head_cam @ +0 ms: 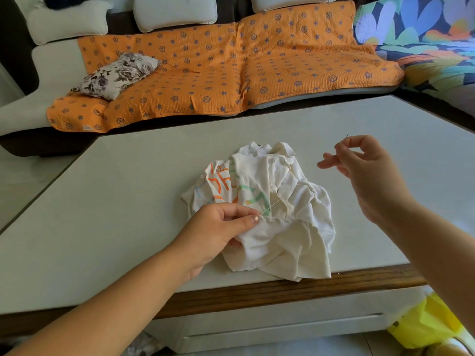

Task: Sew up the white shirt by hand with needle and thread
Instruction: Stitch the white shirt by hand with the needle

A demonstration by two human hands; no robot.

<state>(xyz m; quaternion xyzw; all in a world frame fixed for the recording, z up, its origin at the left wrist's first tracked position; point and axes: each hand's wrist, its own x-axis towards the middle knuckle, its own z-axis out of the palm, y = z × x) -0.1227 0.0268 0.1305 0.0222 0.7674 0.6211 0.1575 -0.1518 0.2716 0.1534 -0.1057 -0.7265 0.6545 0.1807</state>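
Head view: the left hand (221,227) reaches in from the lower left and pinches a hem fold of the crumpled white shirt (290,227) at centre frame. The right hand (365,173), raised at centre right, pinches the needle (346,137) between thumb and forefinger. The needle's long axis is near upright, its tip tilted to the upper right. A thread (272,206) slants up-right from the left thumb. The shirt lies on a pale table (128,201), and an orange sofa cover (231,73) spans the top of the frame.
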